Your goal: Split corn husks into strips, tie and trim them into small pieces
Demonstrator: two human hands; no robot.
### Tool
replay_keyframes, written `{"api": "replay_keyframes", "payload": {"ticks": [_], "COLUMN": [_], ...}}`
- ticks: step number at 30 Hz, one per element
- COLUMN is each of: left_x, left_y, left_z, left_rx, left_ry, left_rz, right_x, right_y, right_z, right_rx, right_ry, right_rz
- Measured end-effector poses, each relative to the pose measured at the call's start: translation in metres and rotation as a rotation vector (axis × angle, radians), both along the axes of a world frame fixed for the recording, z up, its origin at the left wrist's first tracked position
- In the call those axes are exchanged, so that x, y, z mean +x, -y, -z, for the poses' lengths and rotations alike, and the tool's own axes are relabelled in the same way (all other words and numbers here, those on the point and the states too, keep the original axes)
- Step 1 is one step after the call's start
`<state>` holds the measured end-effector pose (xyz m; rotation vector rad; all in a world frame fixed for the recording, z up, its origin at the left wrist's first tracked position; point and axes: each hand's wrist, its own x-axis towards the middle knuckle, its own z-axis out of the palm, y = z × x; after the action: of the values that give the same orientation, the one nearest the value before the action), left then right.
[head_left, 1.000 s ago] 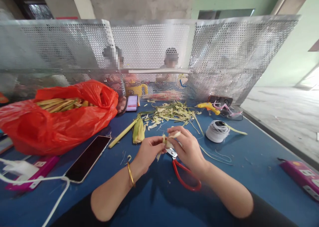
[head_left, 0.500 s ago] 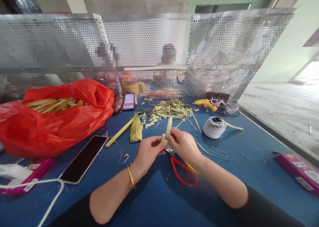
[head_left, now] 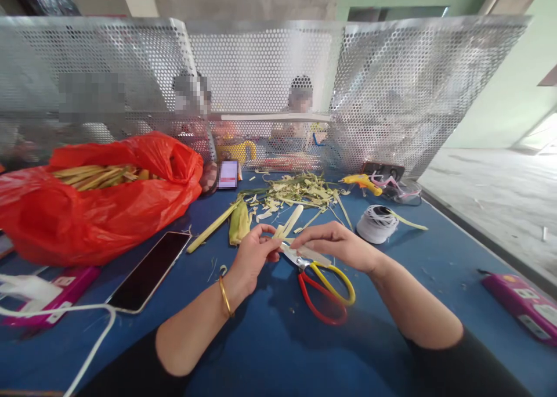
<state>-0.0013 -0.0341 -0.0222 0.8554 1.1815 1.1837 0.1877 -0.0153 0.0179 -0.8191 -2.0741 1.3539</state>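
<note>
Pale leaf strips (head_left: 290,222) are pinched between the thumb and fingers of my left hand (head_left: 256,252). My right hand (head_left: 339,243) reaches in from the right, fingers extended and close together, its fingertips at the lower end of the strips; another pale strip shows under its fingers. Scissors with one red and one yellow handle (head_left: 324,292) lie on the blue table just below both hands, their blades partly hidden. A green husk piece (head_left: 239,224) rests left of my left hand, and a heap of leaf scraps (head_left: 300,191) lies beyond.
A red bag (head_left: 108,223) of stalks and a dark phone (head_left: 150,272) are on the left. White string (head_left: 376,224), a yellow glue gun (head_left: 363,182) and a purple power strip (head_left: 522,304) are on the right. People sit behind the perforated screen (head_left: 261,66).
My right hand has shifted right and its fingers have straightened. The upright strip now leans right, and the scissors' yellow handle has come into view. The camera view has shifted slightly.
</note>
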Motion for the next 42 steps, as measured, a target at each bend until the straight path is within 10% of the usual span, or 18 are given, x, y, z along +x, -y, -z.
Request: {"api": "replay_keyframes", "payload": {"ticks": [4,10,37,42], "left_x": [0.000,0.001,0.002,0.005], "left_y": [0.000,0.003,0.003,0.005], "left_z": [0.000,-0.001,-0.002,0.000], "left_rx": [0.013,-0.006,-0.123,-0.053], "left_ry": [0.003,0.027,0.096,0.005], "left_rz": [0.023,0.059,0.123,0.114], "right_x": [-0.009,-0.026,-0.025,-0.030], "right_y": [0.000,0.006,-0.001,0.011], "right_z": [0.009,0.017,0.022,0.018], "right_rx": [-0.181,0.137,0.187,0.438], "right_ry": [-0.179,-0.210,0.309,0.502], "right_rz": [0.040,0.302,0.300,0.392]}}
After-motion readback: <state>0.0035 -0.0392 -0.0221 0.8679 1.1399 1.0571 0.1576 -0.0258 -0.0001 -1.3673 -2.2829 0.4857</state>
